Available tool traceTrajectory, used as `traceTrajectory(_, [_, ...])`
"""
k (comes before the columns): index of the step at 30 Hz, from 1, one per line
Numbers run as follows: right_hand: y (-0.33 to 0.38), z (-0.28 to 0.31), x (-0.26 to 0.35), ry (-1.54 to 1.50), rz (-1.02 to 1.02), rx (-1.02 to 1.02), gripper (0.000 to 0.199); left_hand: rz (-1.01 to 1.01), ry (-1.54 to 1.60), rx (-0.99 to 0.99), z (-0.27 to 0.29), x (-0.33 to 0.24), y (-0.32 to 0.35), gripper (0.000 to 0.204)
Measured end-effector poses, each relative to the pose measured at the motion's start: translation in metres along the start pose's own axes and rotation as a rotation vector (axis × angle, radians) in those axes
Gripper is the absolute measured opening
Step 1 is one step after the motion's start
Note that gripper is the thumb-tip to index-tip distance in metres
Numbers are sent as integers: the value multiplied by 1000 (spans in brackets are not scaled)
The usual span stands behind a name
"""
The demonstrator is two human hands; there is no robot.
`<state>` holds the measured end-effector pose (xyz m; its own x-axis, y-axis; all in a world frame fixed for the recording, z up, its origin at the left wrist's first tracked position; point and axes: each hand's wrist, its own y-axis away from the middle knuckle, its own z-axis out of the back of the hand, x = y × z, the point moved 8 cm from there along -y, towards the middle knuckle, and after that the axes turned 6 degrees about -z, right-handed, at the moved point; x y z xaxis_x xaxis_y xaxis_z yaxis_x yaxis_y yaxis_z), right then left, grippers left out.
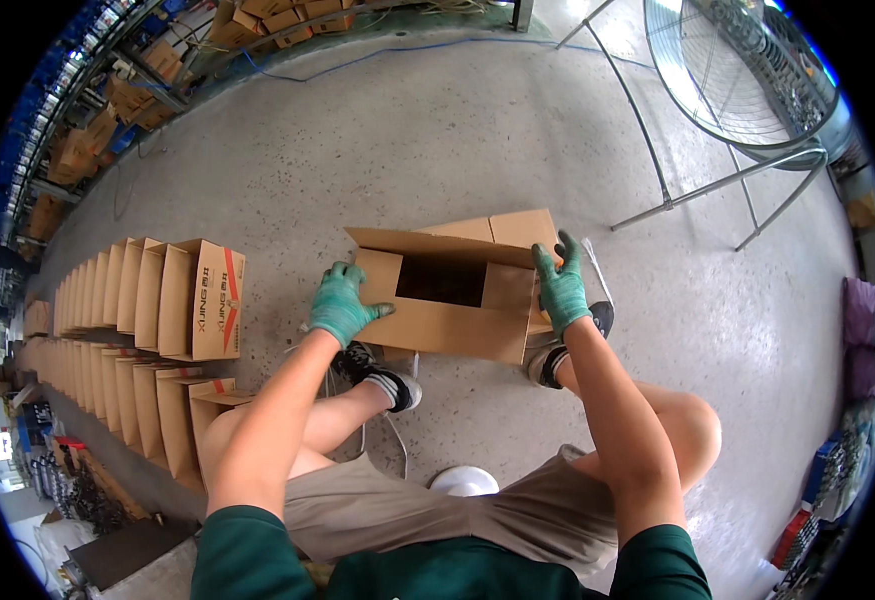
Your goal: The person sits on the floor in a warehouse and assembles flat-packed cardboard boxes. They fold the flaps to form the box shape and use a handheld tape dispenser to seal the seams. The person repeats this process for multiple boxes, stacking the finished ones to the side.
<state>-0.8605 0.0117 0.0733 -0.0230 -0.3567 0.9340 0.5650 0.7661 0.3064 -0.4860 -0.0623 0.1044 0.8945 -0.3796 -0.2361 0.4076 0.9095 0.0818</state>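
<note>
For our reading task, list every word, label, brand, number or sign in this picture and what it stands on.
Foremost carton of the upper left row: large dark lettering beside red stripes; I don't copy printed wording.
Same carton: smaller print, too small to read.
Lower left row of cartons: red markings, nothing readable.
Open carton's front panel: no print visible.

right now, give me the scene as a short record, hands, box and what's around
left hand: green glove, at the box's left end, thumb on the near flap
right hand: green glove, at the box's right end
box: cardboard box between the hands, top open, interior too dark to read
beyond box: more cardboard
left side: two rows of open boxes
upper right: large round fan on a metal stand
floor: grey, speckled
</note>
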Motion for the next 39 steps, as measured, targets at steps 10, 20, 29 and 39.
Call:
traceTrajectory(10, [44, -21, -44, 392, 251, 413, 55, 135, 888, -106, -58, 37, 12, 130])
traceTrajectory(20, [12, -39, -7, 241, 286, 390, 68, 125, 884, -313, -71, 64, -2, 62])
traceTrajectory(29, [2, -43, -43, 348, 237, 320, 73, 105, 646, -444, -82, 61, 15, 55])
traceTrajectory(39, [-16, -34, -70, 409, 120, 300, 79, 542, 528, 124, -83, 35, 9, 57])
